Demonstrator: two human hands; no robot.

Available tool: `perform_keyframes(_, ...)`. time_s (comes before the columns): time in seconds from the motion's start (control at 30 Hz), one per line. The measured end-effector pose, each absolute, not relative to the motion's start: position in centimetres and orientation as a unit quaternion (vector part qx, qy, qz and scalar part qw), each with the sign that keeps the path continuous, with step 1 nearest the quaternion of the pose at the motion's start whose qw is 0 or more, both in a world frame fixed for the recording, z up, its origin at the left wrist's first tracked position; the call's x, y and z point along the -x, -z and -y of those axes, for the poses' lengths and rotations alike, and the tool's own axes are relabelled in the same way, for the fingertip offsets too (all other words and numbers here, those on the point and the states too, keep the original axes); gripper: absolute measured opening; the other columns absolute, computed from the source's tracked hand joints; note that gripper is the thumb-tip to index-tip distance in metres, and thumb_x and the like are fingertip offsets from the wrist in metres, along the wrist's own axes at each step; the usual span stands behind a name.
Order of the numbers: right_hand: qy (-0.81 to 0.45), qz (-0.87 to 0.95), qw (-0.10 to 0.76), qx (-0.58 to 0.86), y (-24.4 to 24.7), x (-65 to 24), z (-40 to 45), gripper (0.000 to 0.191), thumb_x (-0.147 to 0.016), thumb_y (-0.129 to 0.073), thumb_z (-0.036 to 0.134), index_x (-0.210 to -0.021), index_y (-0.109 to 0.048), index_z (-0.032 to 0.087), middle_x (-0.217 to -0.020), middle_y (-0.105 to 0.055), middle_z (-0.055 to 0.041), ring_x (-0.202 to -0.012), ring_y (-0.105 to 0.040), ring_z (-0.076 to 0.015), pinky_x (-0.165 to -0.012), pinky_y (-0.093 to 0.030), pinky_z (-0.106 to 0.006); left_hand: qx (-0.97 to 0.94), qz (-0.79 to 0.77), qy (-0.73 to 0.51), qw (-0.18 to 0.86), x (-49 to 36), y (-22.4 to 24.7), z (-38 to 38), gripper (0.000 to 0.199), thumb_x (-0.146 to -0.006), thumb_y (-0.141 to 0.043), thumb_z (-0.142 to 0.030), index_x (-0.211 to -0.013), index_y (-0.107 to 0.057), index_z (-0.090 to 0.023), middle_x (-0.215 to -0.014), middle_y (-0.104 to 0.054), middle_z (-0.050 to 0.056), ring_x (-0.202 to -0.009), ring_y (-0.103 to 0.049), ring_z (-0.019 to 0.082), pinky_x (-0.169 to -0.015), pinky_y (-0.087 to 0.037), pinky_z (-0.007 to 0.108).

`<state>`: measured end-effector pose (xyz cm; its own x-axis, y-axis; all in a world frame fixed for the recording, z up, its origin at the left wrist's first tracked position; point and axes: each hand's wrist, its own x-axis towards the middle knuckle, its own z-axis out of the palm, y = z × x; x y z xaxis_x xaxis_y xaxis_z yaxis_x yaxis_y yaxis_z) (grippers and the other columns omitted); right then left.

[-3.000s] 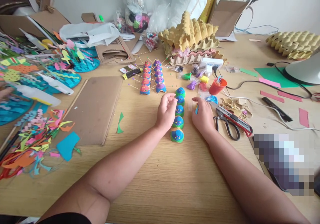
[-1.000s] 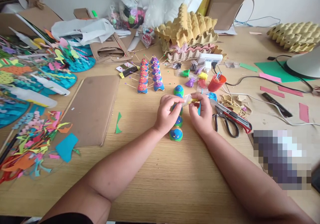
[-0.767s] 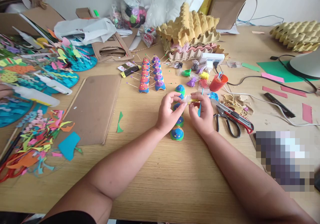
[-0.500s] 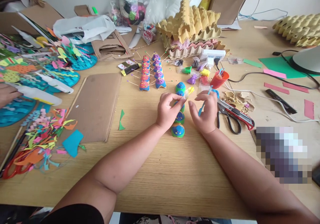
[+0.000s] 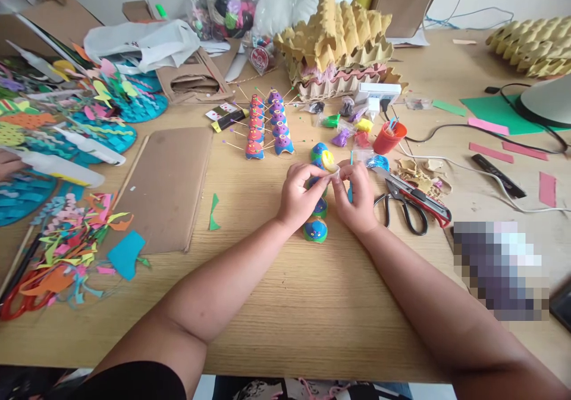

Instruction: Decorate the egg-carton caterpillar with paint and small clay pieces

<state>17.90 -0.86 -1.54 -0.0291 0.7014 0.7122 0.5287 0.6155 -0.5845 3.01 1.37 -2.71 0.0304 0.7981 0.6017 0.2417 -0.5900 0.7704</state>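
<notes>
Head view: the left hand and right hand pinch a yellow packet by its clear end, over the blue-green cup row on the surface; the right hand's grip also holds a blue stick. Working the wrapping well likely calls for small, even pulls, stick clear of the cups.

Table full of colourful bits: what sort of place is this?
Probably a craft workspace, though home or studio I can't tell: a blue-and-green figure, coloured scraps and a utility knife lie on the table.
</notes>
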Motion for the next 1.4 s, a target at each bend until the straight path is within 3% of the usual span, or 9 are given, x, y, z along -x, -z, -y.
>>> perform_keyframes(0.2,-0.069,0.708,0.533,0.458,1.9,-18.0,0.8,0.015,-0.093,-0.060,0.018,-0.086,-0.049,0.025,-0.090,-0.061,-0.0012,-0.085,-0.059,-0.0174,-0.077,-0.048,-0.035,-0.647,-0.414,-0.579,0.271,-3.0,3.0,-1.2,0.015,-0.098,-0.070,-0.036,-0.092,-0.067,-0.023,-0.096,-0.071,0.004,-0.098,-0.066,0.019,-0.097,-0.052,0.035)
perform_keyframes(0.5,-0.015,0.734,0.485,0.476,1.5,-18.1,1.2,0.012,-0.092,-0.059,0.022,-0.083,-0.051,0.025,-0.082,-0.060,-0.0023,-0.078,-0.055,-0.0202,-0.071,-0.042,-0.038,-0.695,-0.382,-0.581,0.183,-3.1,2.7,-1.1,0.011,-0.099,-0.067,-0.036,-0.099,-0.066,-0.024,-0.100,-0.074,0.004,-0.103,-0.067,0.020,-0.099,-0.052,0.037)
perform_keyframes(0.67,-0.021,0.734,0.494,0.465,1.3,-18.1,1.4,0.014,-0.095,-0.062,0.029,-0.084,-0.054,0.025,-0.082,-0.063,-0.0022,-0.080,-0.060,-0.0210,-0.075,-0.047,-0.040,-0.665,-0.392,-0.587,0.245,-3.1,2.9,-1.2,0.014,-0.101,-0.064,-0.037,-0.100,-0.068,-0.024,-0.101,-0.075,0.005,-0.103,-0.069,0.019,-0.098,-0.054,0.035)
perform_keyframes(0.73,-0.026,0.704,0.529,0.472,1.4,-18.2,1.3,0.012,-0.097,-0.063,0.034,-0.092,-0.057,0.026,-0.088,-0.066,-0.0036,-0.087,-0.063,-0.0225,-0.081,-0.051,-0.042,-0.644,-0.403,-0.589,0.275,-3.2,3.1,-1.2,0.016,-0.101,-0.064,-0.040,-0.101,-0.067,-0.024,-0.101,-0.074,0.005,-0.101,-0.070,0.019,-0.096,-0.056,0.034)
perform_keyframes(0.83,-0.022,0.666,0.575,0.475,1.4,-18.4,1.1,0.019,-0.099,-0.064,0.038,-0.113,-0.061,0.026,-0.112,-0.071,-0.0092,-0.110,-0.066,-0.0270,-0.096,-0.053,-0.048,-0.617,-0.405,-0.597,0.315,-3.4,3.2,-1.2,0.019,-0.101,-0.064,-0.042,-0.101,-0.066,-0.023,-0.100,-0.074,0.005,-0.096,-0.071,0.017,-0.092,-0.058,0.032)
perform_keyframes(0.93,-0.068,0.684,0.565,0.457,1.5,-18.4,0.9,0.026,-0.104,-0.056,0.037,-0.127,-0.060,0.026,-0.131,-0.070,-0.0122,-0.125,-0.064,-0.0282,-0.105,-0.052,-0.051,-0.600,-0.373,-0.610,0.359,-3.6,3.1,-1.1,0.021,-0.101,-0.064,-0.044,-0.104,-0.064,-0.023,-0.101,-0.074,0.004,-0.094,-0.074,0.016,-0.089,-0.060,0.030)
perform_keyframes(1.13,-0.123,0.681,0.551,0.467,2.0,-18.1,0.8,0.017,-0.103,-0.058,0.041,-0.108,-0.062,0.026,-0.101,-0.073,-0.0054,-0.094,-0.069,-0.0214,-0.087,-0.057,-0.040,-0.588,-0.396,-0.614,0.347,-3.4,3.0,-1.2,0.029,-0.102,-0.061,-0.045,-0.125,-0.054,-0.028,-0.102,-0.072,0.003,-0.093,-0.073,0.015,-0.088,-0.060,0.031)
perform_keyframes(1.27,-0.147,0.622,0.578,0.507,2.3,-18.4,0.5,0.022,-0.103,-0.058,0.047,-0.102,-0.062,0.025,-0.091,-0.069,-0.0026,-0.085,-0.066,-0.0181,-0.084,-0.055,-0.036,-0.630,-0.396,-0.617,0.257,-2.9,2.6,-1.2,0.019,-0.104,-0.058,-0.043,-0.110,-0.063,-0.026,-0.108,-0.071,0.005,-0.109,-0.068,0.019,-0.104,-0.053,0.037)
perform_keyframes(1.4,-0.165,0.619,0.573,0.511,2.1,-18.6,0.4,0.026,-0.103,-0.057,0.050,-0.098,-0.062,0.025,-0.086,-0.067,-0.0013,-0.081,-0.063,-0.0171,-0.083,-0.054,-0.035,-0.682,-0.383,-0.587,0.206,-2.9,2.3,-1.0,0.020,-0.100,-0.065,-0.045,-0.104,-0.067,-0.026,-0.110,-0.071,0.007,-0.114,-0.066,0.022,-0.109,-0.050,0.042)
